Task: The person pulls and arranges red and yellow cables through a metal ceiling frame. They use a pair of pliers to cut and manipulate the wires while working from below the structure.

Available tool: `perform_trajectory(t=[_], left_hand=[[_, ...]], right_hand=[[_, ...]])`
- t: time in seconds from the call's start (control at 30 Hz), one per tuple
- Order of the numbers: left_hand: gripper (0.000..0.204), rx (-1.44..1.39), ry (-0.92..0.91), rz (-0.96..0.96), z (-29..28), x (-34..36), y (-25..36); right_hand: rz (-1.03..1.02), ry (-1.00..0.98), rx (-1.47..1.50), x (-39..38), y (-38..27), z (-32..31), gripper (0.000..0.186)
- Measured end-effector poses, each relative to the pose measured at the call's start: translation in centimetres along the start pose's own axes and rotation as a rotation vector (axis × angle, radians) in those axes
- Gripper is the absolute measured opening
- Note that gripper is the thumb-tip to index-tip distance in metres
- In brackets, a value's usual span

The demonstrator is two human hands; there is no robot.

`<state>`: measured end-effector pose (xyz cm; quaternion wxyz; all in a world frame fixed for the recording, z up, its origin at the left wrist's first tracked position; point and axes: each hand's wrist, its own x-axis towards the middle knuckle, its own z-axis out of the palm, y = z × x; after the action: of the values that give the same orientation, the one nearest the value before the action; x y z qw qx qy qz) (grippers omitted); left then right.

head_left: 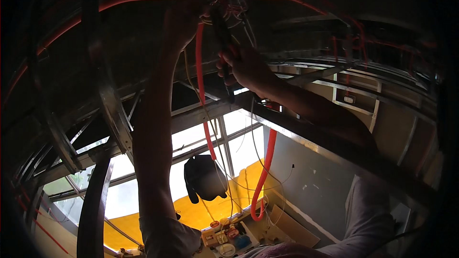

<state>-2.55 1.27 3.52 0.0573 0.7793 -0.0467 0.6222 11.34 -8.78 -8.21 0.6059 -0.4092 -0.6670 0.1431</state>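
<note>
Both my arms reach up to a ceiling box [229, 0] where thin wires [235, 12] bunch together. My right hand [244, 67] is wrapped round dark pliers [221, 31], whose upper end lies at the wires and whose handle end hangs below my fist. Left of it, my left hand [184, 24] is closed at the edge of the bunch, its fingertips on thin wires. Deep shadow hides just what they pinch and what the jaws touch. A red corrugated conduit [200, 62] hangs beside my left wrist, with loose wires trailing from its lower end.
Metal ceiling framing surrounds my arms, with a wide beam [301, 141] under my right forearm. Another red conduit [267, 162] loops down by the grey wall [306, 162]. Below are windows, yellow sheeting [191, 215], a dark hanging garment [206, 177] and a cluttered surface [248, 231].
</note>
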Motion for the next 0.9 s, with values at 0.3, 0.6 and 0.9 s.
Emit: perform_trajectory(t=[0.3,0.6,0.9], left_hand=[[0.020,-0.127,0.044,-0.085,0.4,-0.1,0.4],[0.024,-0.115,0.024,-0.125,0.3,-0.2,1.2],[0.025,-0.109,0.018,-0.123,0.3,-0.2,1.2]], right_hand=[[-0.281,0.124,-0.087,0.1,1.4,-1.2,0.028],[-0.492,0.190,-0.096,3.6,4.6,1.1,0.028],[-0.372,0.263,-0.076,5.0,5.5,2.2,0.026]])
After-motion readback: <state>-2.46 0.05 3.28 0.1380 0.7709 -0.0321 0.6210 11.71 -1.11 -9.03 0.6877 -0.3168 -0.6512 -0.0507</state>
